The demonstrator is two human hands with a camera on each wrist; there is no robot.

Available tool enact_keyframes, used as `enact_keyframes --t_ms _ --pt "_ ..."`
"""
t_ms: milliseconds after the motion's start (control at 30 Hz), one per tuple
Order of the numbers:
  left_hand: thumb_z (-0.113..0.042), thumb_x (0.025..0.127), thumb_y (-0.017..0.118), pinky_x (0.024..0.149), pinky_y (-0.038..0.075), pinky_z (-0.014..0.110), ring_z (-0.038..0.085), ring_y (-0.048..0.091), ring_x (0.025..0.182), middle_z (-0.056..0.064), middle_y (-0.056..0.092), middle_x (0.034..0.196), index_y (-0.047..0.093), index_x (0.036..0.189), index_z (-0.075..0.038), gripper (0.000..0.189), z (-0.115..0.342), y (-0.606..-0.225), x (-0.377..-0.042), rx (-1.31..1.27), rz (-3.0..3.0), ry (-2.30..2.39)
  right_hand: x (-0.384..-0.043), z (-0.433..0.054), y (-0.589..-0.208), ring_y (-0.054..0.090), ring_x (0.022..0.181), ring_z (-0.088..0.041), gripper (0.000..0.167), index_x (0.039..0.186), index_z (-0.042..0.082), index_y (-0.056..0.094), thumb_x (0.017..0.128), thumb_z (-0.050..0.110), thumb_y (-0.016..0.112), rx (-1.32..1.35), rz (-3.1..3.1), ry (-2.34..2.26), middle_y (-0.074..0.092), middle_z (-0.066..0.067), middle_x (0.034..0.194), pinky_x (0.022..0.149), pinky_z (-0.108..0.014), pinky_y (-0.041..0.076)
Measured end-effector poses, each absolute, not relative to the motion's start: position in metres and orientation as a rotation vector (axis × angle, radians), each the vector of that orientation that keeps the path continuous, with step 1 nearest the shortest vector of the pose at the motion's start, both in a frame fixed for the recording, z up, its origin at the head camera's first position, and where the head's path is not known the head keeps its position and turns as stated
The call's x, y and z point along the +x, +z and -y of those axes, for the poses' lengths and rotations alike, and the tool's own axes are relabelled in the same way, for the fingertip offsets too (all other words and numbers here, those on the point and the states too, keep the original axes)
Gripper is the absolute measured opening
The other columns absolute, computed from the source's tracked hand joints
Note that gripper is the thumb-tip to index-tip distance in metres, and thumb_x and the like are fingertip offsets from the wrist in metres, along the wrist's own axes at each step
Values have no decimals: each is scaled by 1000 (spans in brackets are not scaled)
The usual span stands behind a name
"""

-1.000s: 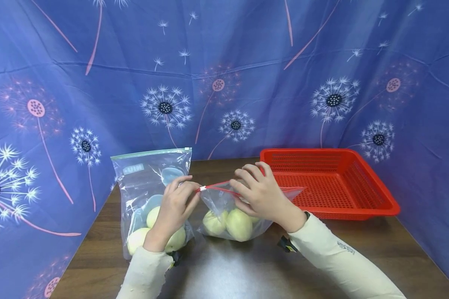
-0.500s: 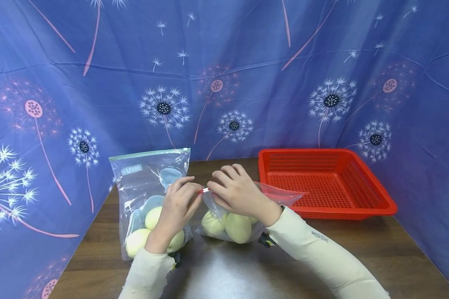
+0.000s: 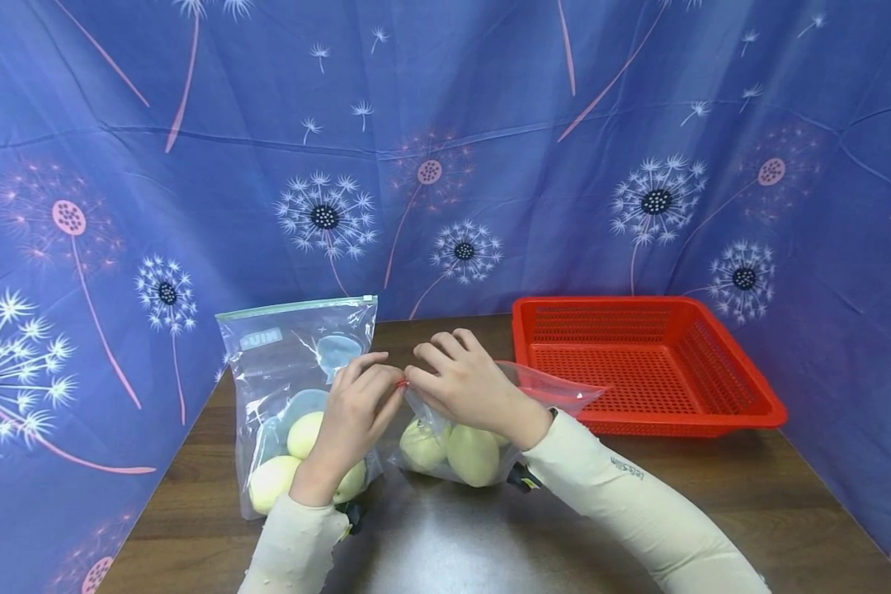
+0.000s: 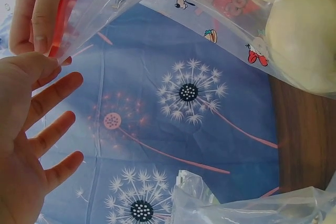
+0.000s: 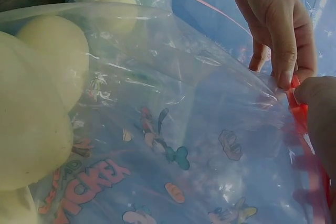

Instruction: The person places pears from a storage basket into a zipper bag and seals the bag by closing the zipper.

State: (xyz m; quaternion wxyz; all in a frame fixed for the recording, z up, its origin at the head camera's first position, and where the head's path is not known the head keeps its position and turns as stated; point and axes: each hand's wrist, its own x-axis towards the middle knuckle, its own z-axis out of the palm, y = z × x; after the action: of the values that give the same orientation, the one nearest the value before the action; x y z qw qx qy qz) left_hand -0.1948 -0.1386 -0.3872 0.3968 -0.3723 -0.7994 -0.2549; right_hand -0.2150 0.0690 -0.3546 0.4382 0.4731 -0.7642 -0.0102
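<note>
A clear zip bag (image 3: 545,386) with a red zip strip (image 4: 64,17) and cartoon prints stands mid-table. Inside it lie several pale yellow-green round fruits (image 3: 473,455). My left hand (image 3: 356,417) pinches the bag's left top corner between thumb and forefinger; in the left wrist view one hand's other fingers (image 4: 60,129) are spread. Right beside it, my right hand (image 3: 466,384) pinches the zip at the same corner, its other fingers raised. The fingertips nearly meet there and cover the slider in the head view. A red zip end (image 5: 298,109) shows in the right wrist view.
Left of the hands lies a second clear zip bag (image 3: 285,363) with a green top strip and similar fruits (image 3: 273,483). A red plastic basket (image 3: 649,425) stands at the back right of the wooden table (image 3: 445,544). Blue dandelion-print cloth (image 3: 549,206) hangs behind.
My right hand has slid left along the red zip to the corner that the left hand holds. The white slider, visible before, is now covered by fingers. The left hand has hardly moved.
</note>
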Motion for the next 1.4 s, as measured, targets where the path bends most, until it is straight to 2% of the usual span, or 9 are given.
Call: enact_keyframes --t_ms 333,700,1000,1167,1400 --pt "-17 94 60 86 47 53 35 60 112 3 70 91 67 91 -9 11 137 -388 -196 -946 1999 -615 -214 -73 -355 56 98 -27 11 101 18 65 93 26 64 1172 1918 -75 63 -5 109 82 -44 45" --pt "-18 95 59 86 47 52 34 60 113 2 70 91 66 89 -9 12 136 -386 -196 -947 2019 -609 -216 -78 -355 56 96 -25 14 100 19 65 88 24 71 1167 1915 -74 63 -1 105 80 -44 46" --pt "-8 88 66 81 46 54 35 60 112 4 70 93 65 92 -8 4 139 -386 -197 -940 2008 -634 -217 -89 -353 56 96 -26 13 100 18 65 90 23 72 1155 1952 -73 63 -2 103 80 -44 45" --pt "-9 90 63 84 45 55 36 60 112 4 70 93 65 93 -8 4 141 -385 -197 -935 2018 -628 -218 -96 -353 56 96 -27 15 99 18 65 87 20 73 1151 1956 -42 63 -3 102 79 -43 45" --pt "-5 86 67 85 45 56 36 60 112 3 71 94 65 92 -7 7 145 -384 -198 -929 2008 -615 -221 -105 -354 57 93 -28 19 97 16 64 83 20 77 1153 1914 -4 63 -4 99 75 -44 45"
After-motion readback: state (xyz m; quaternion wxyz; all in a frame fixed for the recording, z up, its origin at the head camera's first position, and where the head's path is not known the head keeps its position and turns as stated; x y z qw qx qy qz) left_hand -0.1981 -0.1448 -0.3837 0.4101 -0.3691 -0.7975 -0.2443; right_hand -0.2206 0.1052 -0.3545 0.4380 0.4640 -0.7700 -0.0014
